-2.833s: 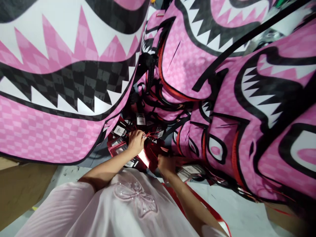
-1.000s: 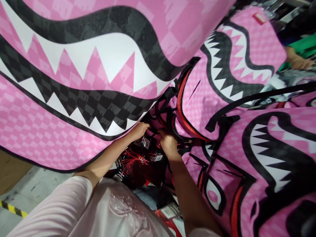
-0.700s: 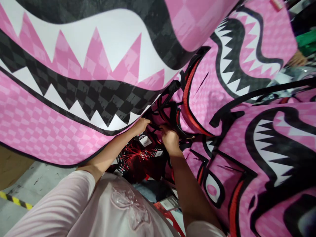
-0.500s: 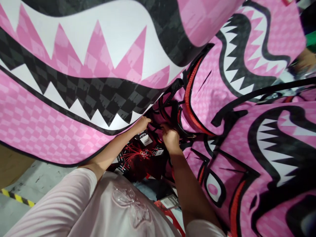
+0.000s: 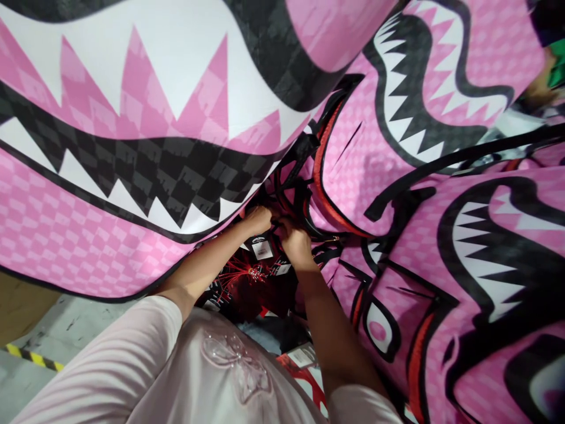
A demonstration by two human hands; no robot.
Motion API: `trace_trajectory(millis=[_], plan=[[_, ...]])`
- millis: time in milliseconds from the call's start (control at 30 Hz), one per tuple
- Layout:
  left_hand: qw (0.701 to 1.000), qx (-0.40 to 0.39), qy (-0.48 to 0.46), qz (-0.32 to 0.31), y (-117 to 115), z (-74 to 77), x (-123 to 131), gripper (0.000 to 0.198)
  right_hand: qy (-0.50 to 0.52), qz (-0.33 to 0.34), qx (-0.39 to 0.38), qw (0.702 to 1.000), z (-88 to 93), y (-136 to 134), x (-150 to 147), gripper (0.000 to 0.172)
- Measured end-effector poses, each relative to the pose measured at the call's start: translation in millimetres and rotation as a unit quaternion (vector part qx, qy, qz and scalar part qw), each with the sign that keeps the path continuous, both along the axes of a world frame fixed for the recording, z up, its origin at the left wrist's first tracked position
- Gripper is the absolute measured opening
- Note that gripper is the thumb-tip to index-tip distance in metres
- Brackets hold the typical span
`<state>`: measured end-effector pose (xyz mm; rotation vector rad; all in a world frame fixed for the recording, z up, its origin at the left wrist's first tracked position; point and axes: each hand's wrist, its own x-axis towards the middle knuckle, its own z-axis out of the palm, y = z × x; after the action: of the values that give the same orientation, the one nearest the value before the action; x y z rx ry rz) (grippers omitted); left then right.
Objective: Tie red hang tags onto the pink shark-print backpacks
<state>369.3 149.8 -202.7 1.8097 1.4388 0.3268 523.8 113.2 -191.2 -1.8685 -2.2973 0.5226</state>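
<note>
Both hands are down in the dark gap where the big bag (image 5: 150, 176) meets the back bag (image 5: 344, 153). Left hand (image 5: 259, 220) sits right at the big bag's lower edge, right hand (image 5: 295, 242) just beside it. Fingers on both look curled inward, but whether they're pinching anything I can't make out, the tips are lost in shadow.

Looks like fiddly close-up work to me, so I'd let the left hand steady the spot while the right does the fine bit. Tilting the big bag's edge away would help too (working by feel in a shadow is no fun). I'd also watch the red strings (image 5: 247, 274) and tags (image 5: 262, 249) bunched just below the wrists; they seem easy to snag.

As for looks, the big bag fills the upper left: pink checks, a huge dark wavy mouth, white and pink jagged teeth, black trim along the bottom. The face looks smooth and pretty stiff. The back bag has a curved red strip edged in black, and the right bag (image 5: 406, 265) shows the same toothy print plus a pink-and-white eye.
</note>
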Motion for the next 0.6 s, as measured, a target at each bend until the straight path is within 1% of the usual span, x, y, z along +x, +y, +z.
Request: trace_trajectory(millis=[67,167,200,267,300,333,367,400,433,500,567,600], plan=[[1.0,-0.011,-0.028,0.006,0,-0.8,0,0.031,0.003,-0.037,0.006,0.999,1.6,-5,-2,0.042],[0.993,-0.044,-0.109,0.018,-5,-7.4,-7,0.026,0.01,-0.109,-0.001,0.994,2.6,-15,-2,0.043],[0.988,-0.052,-0.143,0.02,-8,-10.4,-10,0.026,0.032,-0.128,-0.009,0.991,1.7,-18,-2,0.041],[0.974,-0.051,-0.218,0.022,-15,-15.8,-18,0.033,0.13,-0.164,-0.032,0.977,-2.3,-20,-1,0.035],[0.966,-0.047,-0.255,0.021,-18,-17.8,-21,0.041,0.199,-0.184,-0.045,0.962,-4.9,-21,0,0.031],[0.957,-0.045,-0.287,0.02,-22,-19.1,-25,0.048,0.271,-0.205,-0.06,0.938,-7.7,-20,1,0.028],[0.949,-0.05,-0.312,0.019,-25,-19.8,-28,0.052,0.339,-0.224,-0.076,0.91,-10.2,-19,2,0.025],[0.942,-0.058,-0.329,0.023,-27,-19.9,-30,0.051,0.397,-0.239,-0.092,0.881,-12.2,-18,2,0.024],[0.939,-0.063,-0.335,0.041,-29,-19.8,-32,0.048,0.443,-0.246,-0.108,0.855,-13.6,-17,3,0.024],[0.943,-0.041,-0.311,0.111,-31,-19.4,-33,0.035,0.508,-0.243,-0.14,0.814,-14.6,-16,3,0.025],[0.951,0.002,-0.26,0.168,-31,-20.0,-33,0.022,0.544,-0.23,-0.159,0.791,-14.5,-16,2,0.027],[0.955,0.021,-0.239,0.177,-30,-20.7,-32,0.018,0.553,-0.224,-0.16,0.786,-14.6,-16,1,0.028]])
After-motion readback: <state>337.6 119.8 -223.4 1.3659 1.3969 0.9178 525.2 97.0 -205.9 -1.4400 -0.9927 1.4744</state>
